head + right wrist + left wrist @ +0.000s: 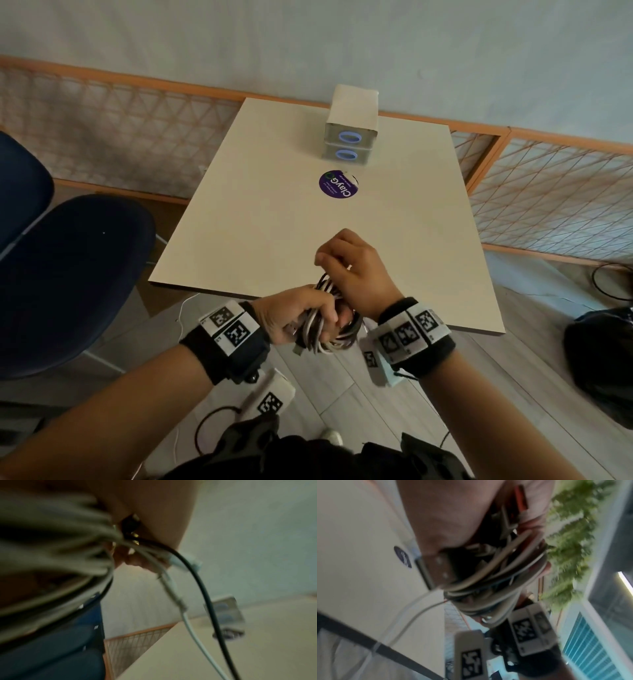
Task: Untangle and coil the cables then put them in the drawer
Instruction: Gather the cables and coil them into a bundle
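Cables (325, 329), a bundle of white and black cords wound into loops, sit between both hands at the near edge of the pale beige square surface (260, 219) in the head view. The left hand (294, 317) has its fingers curled round the near part of the bundle, its grip clamped on the loops. The right hand (352, 270) is above and just beyond it, its fingers bent over the top of the same loops and closed on the strands. At the far edge of the surface stands a small grey two-drawer box (351, 137) with blue oval handles, both drawers closed, well apart from the hands. A round purple sticker (338, 184) lies on the surface just near of the box. A dark blue chair (68, 274) stands to the left of the surface.

From the left wrist, the view is blurred. The wound cables (496, 585) fill the middle, held under the palm of the left hand (453, 517), and a metal plug end (435, 570) juts out to the left. The purple sticker (402, 557) shows on the beige surface (359, 547) beyond.

From the right wrist, also blurred, the pale loops (56, 555) cross the left half. A black cord (211, 604) and a white cord (193, 632) trail down from the fingers of the right hand (135, 559), which pinch them. The grey drawer box (226, 614) stands on the surface (265, 649) at the far right.
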The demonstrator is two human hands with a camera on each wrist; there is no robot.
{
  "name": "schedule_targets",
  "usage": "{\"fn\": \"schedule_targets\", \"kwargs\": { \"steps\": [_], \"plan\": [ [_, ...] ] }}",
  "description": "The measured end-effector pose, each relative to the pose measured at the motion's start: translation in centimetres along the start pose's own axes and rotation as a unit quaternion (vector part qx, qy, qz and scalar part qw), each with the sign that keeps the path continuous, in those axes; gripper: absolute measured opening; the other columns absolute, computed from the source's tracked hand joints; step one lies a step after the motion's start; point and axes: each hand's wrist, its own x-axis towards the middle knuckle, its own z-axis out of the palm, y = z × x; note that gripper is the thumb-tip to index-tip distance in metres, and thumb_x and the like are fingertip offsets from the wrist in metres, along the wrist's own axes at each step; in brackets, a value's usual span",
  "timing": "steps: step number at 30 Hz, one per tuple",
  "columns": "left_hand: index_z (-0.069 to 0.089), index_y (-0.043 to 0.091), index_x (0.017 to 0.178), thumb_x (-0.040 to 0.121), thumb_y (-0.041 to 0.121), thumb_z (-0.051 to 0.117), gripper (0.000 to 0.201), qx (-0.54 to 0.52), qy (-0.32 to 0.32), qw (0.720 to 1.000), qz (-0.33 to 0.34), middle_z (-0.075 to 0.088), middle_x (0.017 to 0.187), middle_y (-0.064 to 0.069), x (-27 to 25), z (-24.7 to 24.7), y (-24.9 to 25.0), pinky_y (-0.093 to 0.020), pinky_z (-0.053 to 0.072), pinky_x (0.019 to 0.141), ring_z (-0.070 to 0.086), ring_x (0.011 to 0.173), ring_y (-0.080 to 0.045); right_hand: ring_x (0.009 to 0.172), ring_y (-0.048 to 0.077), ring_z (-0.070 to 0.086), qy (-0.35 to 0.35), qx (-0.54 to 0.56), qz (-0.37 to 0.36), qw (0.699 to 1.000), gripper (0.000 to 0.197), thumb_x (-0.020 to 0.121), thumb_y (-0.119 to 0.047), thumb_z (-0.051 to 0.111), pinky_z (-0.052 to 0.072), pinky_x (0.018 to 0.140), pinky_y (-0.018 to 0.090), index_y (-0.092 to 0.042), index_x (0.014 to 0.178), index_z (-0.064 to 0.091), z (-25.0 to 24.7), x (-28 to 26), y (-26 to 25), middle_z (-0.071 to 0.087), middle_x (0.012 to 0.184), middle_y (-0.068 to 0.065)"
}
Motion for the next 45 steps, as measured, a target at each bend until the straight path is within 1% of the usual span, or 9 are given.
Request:
{"fn": "schedule_targets", "kwargs": {
  "steps": [5,13,17,22,26,31,35,40,45],
  "plan": [
    [0.057,0.008,0.065,0.054,0.018,0.069,0.018,-0.258,-0.028,0.955,0.146,0.039,0.046,0.004,-0.9,0.6,0.7,-0.021,0.042,0.047,0.048,0.044,-0.01,0.073,0.02,0.062,-0.055,0.163,0.229,0.958,0.052,0.099,-0.038,0.032,0.048,0.078,0.031,-0.002,0.078,0.065,0.1,-1.8,2.4,0.066,0.076,0.014],
    [0.055,0.009,0.067,0.074,0.012,0.057,0.009,-0.386,0.279,0.858,0.195,0.054,0.055,0.001,-0.9,-4.7,1.6,-0.021,0.048,0.055,0.055,0.048,-0.01,0.064,-0.003,0.049,-0.162,0.004,0.156,0.974,0.023,0.098,-0.026,0.037,0.039,0.065,0.013,-0.019,0.112,0.054,4.9,-7.6,3.4,0.055,0.08,-0.01],
    [0.059,0.009,0.067,0.086,0.016,0.056,0.02,-0.208,0.394,0.891,0.093,0.058,0.056,-0.006,-0.1,-6.1,-0.3,-0.016,0.044,0.044,0.056,0.042,-0.013,0.104,0.024,0.058,-0.195,-0.139,0.027,0.971,0.037,0.098,-0.012,0.036,0.045,0.086,0.029,-0.016,0.134,0.044,4.3,-8.4,2.1,0.058,0.121,0.009],
    [0.061,0.009,0.073,0.071,0.032,0.068,0.025,0.077,0.233,0.969,-0.032,0.059,0.062,-0.008,1.2,-4.0,-3.6,-0.03,0.044,0.06,0.057,0.058,-0.022,0.089,0.027,0.056,-0.172,-0.17,-0.129,0.962,0.033,0.086,0.001,0.049,0.049,0.074,0.042,-0.019,0.112,0.056,3.3,-4.9,0.7,0.063,0.106,0.007],
    [0.056,0.007,0.058,0.065,0.085,0.039,0.081,-0.142,0.082,0.984,-0.074,0.052,0.05,-0.008,0.5,-3.0,-2.6,-0.027,0.041,0.054,0.049,0.047,-0.019,0.082,0.016,0.057,-0.155,-0.009,-0.013,0.988,0.021,0.087,-0.022,0.062,0.047,0.073,0.02,-0.019,0.104,0.05,0.5,-2.9,0.3,0.061,0.091,0.001],
    [0.062,0.005,0.079,0.063,0.046,0.078,0.047,-0.102,-0.071,0.992,-0.023,0.045,0.046,0.008,-0.4,-2.6,-2.7,-0.014,0.039,0.049,0.045,0.042,-0.004,0.087,-0.001,0.048,-0.173,0.027,-0.019,0.984,0.028,0.086,-0.029,0.058,0.039,0.079,0.009,-0.02,0.112,0.061,0.9,-2.8,0.8,0.045,0.095,-0.01],
    [0.06,0.011,0.071,0.061,0.029,0.076,0.026,-0.067,-0.084,0.994,0.008,0.048,0.05,0.005,-0.8,-2.8,-2.0,-0.015,0.038,0.048,0.046,0.042,-0.005,0.114,0.013,0.045,-0.167,0.058,0.033,0.984,0.041,0.082,-0.049,0.041,0.04,0.099,0.027,-0.021,0.104,0.061,2.1,-3.2,0.9,0.048,0.118,-0.004],
    [0.057,0.011,0.067,0.058,0.013,0.068,0.014,-0.147,-0.016,0.987,0.059,0.045,0.047,0.003,-0.5,-2.5,-1.4,-0.019,0.04,0.054,0.049,0.044,-0.009,0.063,0.003,0.053,-0.053,0.159,0.157,0.973,0.034,0.091,-0.049,0.042,0.043,0.069,0.027,-0.031,0.065,0.055,2.5,-3.2,0.1,0.058,0.06,-0.012],
    [0.063,0.003,0.067,0.065,0.01,0.06,0.007,-0.147,0.152,0.977,0.036,0.057,0.056,-0.01,0.9,-0.9,0.0,-0.024,0.052,0.054,0.062,0.051,-0.017,0.047,0.004,0.044,0.065,0.137,0.202,0.967,0.044,0.093,-0.038,0.045,0.038,0.053,0.02,-0.017,0.055,0.045,2.8,-2.0,0.6,0.049,0.052,0.0]
  ]
}}
